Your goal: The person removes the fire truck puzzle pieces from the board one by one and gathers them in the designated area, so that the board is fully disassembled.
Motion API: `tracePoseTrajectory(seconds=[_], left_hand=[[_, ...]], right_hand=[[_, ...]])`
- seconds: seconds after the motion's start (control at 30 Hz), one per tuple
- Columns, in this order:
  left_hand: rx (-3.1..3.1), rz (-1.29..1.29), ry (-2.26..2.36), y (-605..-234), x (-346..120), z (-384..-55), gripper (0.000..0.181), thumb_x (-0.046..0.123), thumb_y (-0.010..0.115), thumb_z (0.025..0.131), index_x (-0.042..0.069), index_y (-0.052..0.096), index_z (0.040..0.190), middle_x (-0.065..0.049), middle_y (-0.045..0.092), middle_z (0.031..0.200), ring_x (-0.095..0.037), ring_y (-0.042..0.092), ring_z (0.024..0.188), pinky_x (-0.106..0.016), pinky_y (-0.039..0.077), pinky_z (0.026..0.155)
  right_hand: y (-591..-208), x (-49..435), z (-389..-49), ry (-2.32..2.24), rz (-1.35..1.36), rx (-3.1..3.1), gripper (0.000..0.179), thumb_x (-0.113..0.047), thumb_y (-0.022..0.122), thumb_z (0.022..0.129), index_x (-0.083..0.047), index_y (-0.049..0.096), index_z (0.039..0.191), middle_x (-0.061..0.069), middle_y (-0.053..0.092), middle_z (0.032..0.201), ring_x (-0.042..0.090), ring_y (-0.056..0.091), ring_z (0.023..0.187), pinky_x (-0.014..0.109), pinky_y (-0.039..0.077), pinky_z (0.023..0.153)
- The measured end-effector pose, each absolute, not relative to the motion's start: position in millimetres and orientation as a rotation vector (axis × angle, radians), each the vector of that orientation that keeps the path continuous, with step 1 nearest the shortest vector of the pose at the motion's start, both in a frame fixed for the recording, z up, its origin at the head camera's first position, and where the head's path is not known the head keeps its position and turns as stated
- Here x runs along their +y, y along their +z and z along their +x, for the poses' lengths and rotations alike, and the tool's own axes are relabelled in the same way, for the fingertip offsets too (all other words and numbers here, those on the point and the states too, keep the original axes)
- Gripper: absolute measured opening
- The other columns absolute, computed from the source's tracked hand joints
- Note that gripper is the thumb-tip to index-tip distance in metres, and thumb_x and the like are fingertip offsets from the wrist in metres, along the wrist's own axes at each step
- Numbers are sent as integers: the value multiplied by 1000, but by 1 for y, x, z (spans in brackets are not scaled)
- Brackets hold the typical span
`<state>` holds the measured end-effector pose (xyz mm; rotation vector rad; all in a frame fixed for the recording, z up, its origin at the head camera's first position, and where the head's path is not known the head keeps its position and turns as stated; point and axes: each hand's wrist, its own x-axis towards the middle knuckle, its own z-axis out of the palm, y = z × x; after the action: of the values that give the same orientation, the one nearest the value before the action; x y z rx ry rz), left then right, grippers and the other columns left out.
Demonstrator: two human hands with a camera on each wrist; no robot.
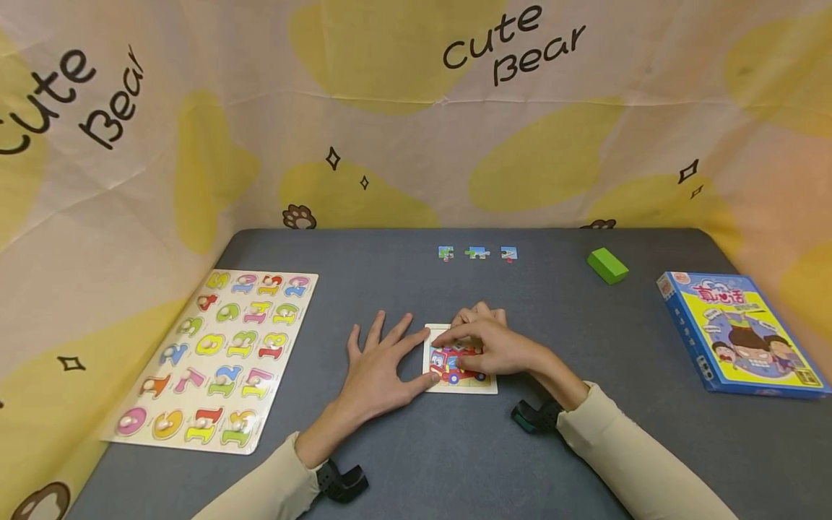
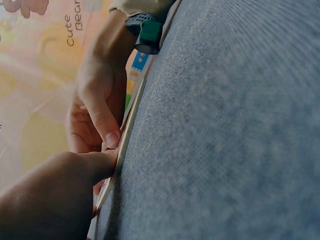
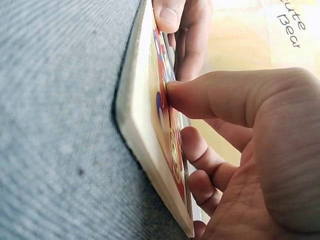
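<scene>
A small jigsaw puzzle [image 1: 477,388] in a cream frame lies on the table, its picture a red car with blue wheels. Its upper strip inside the frame looks pale. My left hand [image 1: 380,375] has its fingers spread, with forefinger and thumb at the puzzle's left edge. From the right, my right hand [image 1: 497,347] reaches over the board, thumb and forefinger pinching a puzzle piece [image 1: 439,358] at the car's front. The other fingers curl above the board's top edge. In the right wrist view the right thumb [image 3: 182,95] touches the picture [image 3: 174,150].
Beyond the hands lie three loose jigsaw pieces [image 1: 477,253] in a row. A number board [image 1: 214,361] covers the table's left side. At the right are a green block [image 1: 607,266] and a blue and yellow box [image 1: 747,336]. A printed cloth [image 1: 416,144] hangs behind.
</scene>
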<state>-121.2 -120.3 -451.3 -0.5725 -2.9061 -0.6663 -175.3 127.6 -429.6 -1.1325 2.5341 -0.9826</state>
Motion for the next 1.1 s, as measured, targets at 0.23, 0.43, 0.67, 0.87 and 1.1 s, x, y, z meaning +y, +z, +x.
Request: tracePoseTrajectory(seconds=[0.23, 0.43, 0.67, 0.87, 1.1], left_hand=[[-2909, -574, -679, -452, -119, -122, 72, 65, 69, 84, 33, 56, 147, -3, 40, 164, -45, 18, 156, -78, 4, 115], [-2911, -575, -679, -452, -120, -121, 72, 64, 70, 84, 33, 56, 147, -2, 39, 164, -45, 18, 157, -78, 4, 114], [-2919, -567, -670, -453, -121, -121, 71, 64, 69, 84, 35, 55, 148, -1, 39, 164, -43, 18, 157, -77, 4, 115], [-2909, -566, -662, -453, -120, -122, 71, 64, 69, 84, 35, 56, 147, -1, 40, 164, -43, 19, 157, -77, 5, 115], [-2912, -568, -671, -453, -121, -122, 71, 65, 69, 84, 35, 55, 148, -1, 39, 164, -43, 18, 157, -77, 4, 115]], right_hand=[[-429, 127, -175, -1027, -1110, 2497, 40, -11, 76, 87, -26, 74, 124, -7, 64, 104, 18, 33, 91, 42, 14, 79], [-430, 127, -175, -1069, -1132, 2471, 41, -6, 74, 86, -24, 74, 124, -8, 67, 107, 18, 34, 90, 43, 13, 80], [-431, 123, -174, -1066, -1145, 2508, 37, -15, 78, 86, -23, 75, 121, -9, 66, 102, 15, 34, 89, 42, 14, 82], [-435, 118, -172, -1055, -1153, 2599, 33, -26, 84, 84, -24, 77, 116, -10, 64, 93, 11, 36, 86, 40, 17, 82], [-438, 117, -173, -1090, -1160, 2618, 30, -24, 84, 83, -25, 78, 112, -12, 67, 95, 10, 38, 87, 39, 18, 82]])
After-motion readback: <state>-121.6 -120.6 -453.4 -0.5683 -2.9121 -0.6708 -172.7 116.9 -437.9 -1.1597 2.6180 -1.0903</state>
